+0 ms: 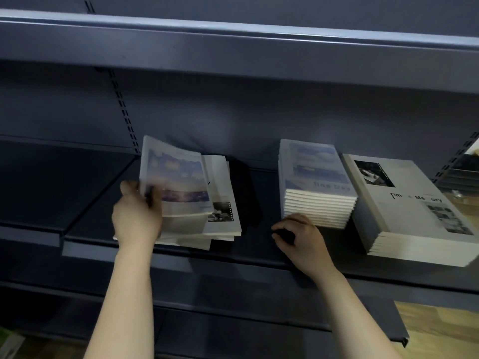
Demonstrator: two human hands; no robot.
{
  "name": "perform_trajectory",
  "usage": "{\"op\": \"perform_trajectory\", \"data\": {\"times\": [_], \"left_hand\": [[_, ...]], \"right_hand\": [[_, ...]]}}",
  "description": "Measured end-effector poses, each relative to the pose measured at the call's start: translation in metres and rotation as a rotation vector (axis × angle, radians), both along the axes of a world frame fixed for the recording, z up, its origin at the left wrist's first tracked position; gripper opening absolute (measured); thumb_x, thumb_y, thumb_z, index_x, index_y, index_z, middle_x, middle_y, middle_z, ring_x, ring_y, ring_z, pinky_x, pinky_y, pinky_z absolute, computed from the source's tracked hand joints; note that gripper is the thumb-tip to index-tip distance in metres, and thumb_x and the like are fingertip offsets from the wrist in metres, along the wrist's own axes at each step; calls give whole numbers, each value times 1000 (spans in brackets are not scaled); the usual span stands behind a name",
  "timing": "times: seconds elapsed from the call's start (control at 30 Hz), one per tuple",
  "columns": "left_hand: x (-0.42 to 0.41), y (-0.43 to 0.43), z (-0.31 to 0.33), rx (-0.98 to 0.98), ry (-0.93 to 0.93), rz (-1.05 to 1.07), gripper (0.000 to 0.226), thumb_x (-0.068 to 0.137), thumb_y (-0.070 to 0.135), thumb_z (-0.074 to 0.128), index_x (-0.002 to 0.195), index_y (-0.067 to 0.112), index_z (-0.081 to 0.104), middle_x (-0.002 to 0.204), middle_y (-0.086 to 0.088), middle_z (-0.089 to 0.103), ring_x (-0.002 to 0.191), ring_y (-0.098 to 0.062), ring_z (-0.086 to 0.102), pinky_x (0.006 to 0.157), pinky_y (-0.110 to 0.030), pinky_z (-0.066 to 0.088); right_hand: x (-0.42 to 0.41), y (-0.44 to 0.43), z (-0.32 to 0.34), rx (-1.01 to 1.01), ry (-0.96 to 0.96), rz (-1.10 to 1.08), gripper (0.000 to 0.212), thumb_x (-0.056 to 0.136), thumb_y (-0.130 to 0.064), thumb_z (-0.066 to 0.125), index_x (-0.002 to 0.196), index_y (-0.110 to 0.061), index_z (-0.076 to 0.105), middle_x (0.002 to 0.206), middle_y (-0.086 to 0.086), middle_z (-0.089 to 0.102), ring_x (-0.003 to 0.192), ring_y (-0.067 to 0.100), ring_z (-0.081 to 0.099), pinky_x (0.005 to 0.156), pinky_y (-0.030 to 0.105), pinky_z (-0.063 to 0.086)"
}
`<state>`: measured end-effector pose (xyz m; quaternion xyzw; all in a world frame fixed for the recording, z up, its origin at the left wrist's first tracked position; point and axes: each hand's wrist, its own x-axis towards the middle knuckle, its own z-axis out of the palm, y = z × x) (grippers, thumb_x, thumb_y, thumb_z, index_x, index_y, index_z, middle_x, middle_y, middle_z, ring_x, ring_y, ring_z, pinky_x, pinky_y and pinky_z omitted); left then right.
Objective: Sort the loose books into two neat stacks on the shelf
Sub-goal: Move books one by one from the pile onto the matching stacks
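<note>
Two hands are at the shelf: the left hand grips a tilted blue book above the loose pile, and the right hand, loosely curled and holding nothing, rests before the blue stack, which stands beside the grey stack.

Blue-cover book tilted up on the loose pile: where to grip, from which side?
Its raised left edge, from the left: the blue-cover book tilts up off the loose pile there, leaving finger room beneath; the left hand holds it there.
</note>
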<state>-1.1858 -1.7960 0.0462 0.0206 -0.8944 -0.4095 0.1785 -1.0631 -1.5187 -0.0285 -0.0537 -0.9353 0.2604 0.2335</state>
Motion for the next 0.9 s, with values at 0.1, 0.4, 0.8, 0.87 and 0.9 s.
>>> {"op": "perform_trajectory", "data": {"times": [0.1, 0.4, 0.8, 0.87, 0.9], "left_hand": [[8, 7, 5, 237, 61, -27, 24, 100, 22, 40, 116, 6, 47, 84, -5, 56, 73, -23, 49, 64, -26, 32], [39, 58, 13, 671, 121, -245, 17, 100, 22, 36, 95, 34, 47, 81, 5, 59, 58, -7, 60, 48, -33, 50], [81, 153, 20, 746, 39, -534, 21, 103, 24, 33, 95, 39, 45, 90, -7, 64, 56, -29, 64, 40, -28, 45], [80, 162, 13, 684, 17, -567, 17, 102, 25, 34, 99, 37, 47, 91, 2, 63, 69, -20, 64, 48, -31, 51], [79, 165, 8, 633, 18, -583, 16, 102, 27, 35, 101, 35, 49, 91, 8, 62, 73, -14, 64, 55, -35, 55]], "right_hand": [[2, -1, 4, -32, -2, 13, 15, 81, -19, 72, 95, -24, 72, 93, -9, 62, 95, 7, 55, 81, 8, 35], [10, -6, 36, -280, 72, 69, 16, 90, -22, 64, 104, -23, 70, 96, -10, 68, 88, -1, 62, 78, 11, 46], [39, 22, 85, -1026, 196, 12, 15, 98, -7, 49, 110, -12, 58, 94, 11, 68, 67, 27, 69, 54, 27, 56], [43, 32, 86, -1079, 267, -2, 20, 97, -2, 47, 105, -14, 61, 95, 8, 65, 76, 21, 66, 55, 27, 56], [45, 37, 86, -1089, 293, -24, 23, 97, 0, 47, 103, -15, 62, 91, 5, 65, 75, 17, 65, 55, 26, 56]]}}
